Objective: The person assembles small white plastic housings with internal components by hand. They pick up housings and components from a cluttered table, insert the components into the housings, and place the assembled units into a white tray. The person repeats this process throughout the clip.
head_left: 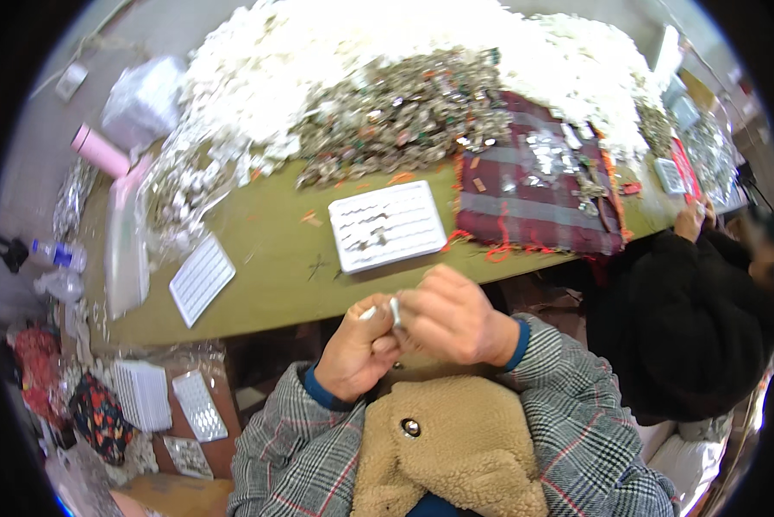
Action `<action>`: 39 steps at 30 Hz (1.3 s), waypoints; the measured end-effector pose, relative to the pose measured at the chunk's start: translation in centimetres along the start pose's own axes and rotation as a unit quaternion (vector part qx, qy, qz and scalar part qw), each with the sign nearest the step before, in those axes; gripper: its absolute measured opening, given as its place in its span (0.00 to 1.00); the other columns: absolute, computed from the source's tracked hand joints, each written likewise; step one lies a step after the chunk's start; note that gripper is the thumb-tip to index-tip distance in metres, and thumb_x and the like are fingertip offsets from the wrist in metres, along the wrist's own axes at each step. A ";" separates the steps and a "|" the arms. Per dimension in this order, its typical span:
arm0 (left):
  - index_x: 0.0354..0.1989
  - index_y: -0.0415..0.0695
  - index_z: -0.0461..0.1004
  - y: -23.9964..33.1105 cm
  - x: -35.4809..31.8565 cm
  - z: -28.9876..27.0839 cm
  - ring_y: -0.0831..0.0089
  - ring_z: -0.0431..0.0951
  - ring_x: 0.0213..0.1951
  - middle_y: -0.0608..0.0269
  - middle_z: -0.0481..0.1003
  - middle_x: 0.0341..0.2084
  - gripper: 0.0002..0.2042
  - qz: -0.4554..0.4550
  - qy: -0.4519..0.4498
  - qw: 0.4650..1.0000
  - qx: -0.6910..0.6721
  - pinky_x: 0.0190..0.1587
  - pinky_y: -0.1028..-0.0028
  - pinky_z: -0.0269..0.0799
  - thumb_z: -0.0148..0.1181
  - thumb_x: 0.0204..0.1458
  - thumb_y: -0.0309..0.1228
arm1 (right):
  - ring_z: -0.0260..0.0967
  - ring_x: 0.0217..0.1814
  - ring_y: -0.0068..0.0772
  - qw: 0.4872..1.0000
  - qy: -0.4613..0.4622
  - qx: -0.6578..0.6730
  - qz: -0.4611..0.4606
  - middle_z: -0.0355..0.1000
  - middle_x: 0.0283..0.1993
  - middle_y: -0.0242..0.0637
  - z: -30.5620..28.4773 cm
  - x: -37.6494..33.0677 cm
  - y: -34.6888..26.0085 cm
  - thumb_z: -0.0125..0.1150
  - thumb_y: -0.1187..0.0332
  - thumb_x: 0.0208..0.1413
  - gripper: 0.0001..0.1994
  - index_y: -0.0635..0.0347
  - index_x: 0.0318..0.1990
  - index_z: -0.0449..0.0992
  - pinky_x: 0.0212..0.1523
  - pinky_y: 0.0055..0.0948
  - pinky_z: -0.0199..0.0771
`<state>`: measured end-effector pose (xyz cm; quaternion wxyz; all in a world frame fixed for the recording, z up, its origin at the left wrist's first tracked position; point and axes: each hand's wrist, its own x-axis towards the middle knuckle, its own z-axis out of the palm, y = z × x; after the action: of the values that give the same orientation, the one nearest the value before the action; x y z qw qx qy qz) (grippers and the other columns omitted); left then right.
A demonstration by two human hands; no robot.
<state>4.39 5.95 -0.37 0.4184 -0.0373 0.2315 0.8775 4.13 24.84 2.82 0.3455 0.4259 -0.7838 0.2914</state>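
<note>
Close together over the near table edge, my left hand point(357, 351) and my right hand point(456, 320) are both closed, fingertips meeting. Between them shows a small white piece point(396, 312), too small to name; both hands seem to grip it. Just beyond them on the table lies a white slotted tray point(421, 246), with a few small metal-looking pieces in its left and middle rows. A second white slotted tray point(202, 280) lies tilted to the left, near the table's front edge.
On the olive table point(266, 302) are a heap of small shiny metallic pieces point(396, 112), a large white heap point(258, 60) and a plaid cloth point(533, 189) bearing small pieces. A pink bottle point(101, 151) stands left. To my right sits another person in black point(680, 327). Stacked trays point(141, 396) lie lower left.
</note>
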 end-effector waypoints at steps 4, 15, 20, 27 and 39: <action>0.42 0.43 0.69 -0.3 1.2 1.2 0.88 0.62 0.21 0.72 0.70 0.28 0.08 -0.044 0.011 0.999 0.006 0.24 0.86 0.62 0.54 0.65 0.34 | 0.67 0.32 0.36 0.999 0.009 -0.007 0.037 0.69 0.37 0.39 -1.6 -1.7 -0.3 0.62 0.70 0.39 0.13 0.65 0.34 0.72 0.33 0.33 0.67; 0.44 0.43 0.70 -2.1 5.1 1.9 0.79 0.67 0.24 0.55 0.76 0.36 0.11 -0.095 -0.011 0.993 0.074 0.24 0.81 0.63 0.60 0.61 0.36 | 0.73 0.36 0.47 0.891 0.095 -0.118 0.428 0.72 0.36 0.44 -8.9 -8.7 9.4 0.56 0.82 0.54 0.09 0.67 0.42 0.77 0.38 0.35 0.73; 0.42 0.42 0.70 -2.1 5.5 2.0 0.79 0.67 0.22 0.52 0.77 0.34 0.12 -0.087 0.027 0.990 0.105 0.22 0.81 0.62 0.60 0.60 0.37 | 0.71 0.40 0.50 0.895 -0.008 -0.206 0.396 0.69 0.38 0.45 -7.4 -7.7 11.5 0.50 0.82 0.52 0.14 0.68 0.45 0.77 0.42 0.40 0.73; 0.42 0.41 0.72 -1.4 5.8 1.3 0.76 0.71 0.23 0.49 0.79 0.35 0.10 -0.106 -0.014 0.993 0.045 0.24 0.79 0.66 0.62 0.59 0.34 | 0.74 0.47 0.45 0.881 0.110 -0.131 0.440 0.71 0.48 0.49 -9.1 -10.2 9.3 0.54 0.87 0.51 0.10 0.72 0.40 0.78 0.49 0.34 0.75; 0.43 0.41 0.71 -1.4 5.4 0.8 0.74 0.74 0.24 0.49 0.79 0.35 0.09 -0.113 0.013 0.993 0.043 0.24 0.78 0.68 0.60 0.61 0.32 | 0.71 0.31 0.35 0.847 0.108 -0.096 0.511 0.72 0.31 0.40 -10.2 -8.9 9.7 0.64 0.80 0.51 0.05 0.68 0.36 0.79 0.34 0.29 0.70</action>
<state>2.03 10.98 -1.56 0.5128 -0.0565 0.2683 0.8136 2.19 41.16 0.23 0.2691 -0.1046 -0.8723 0.3946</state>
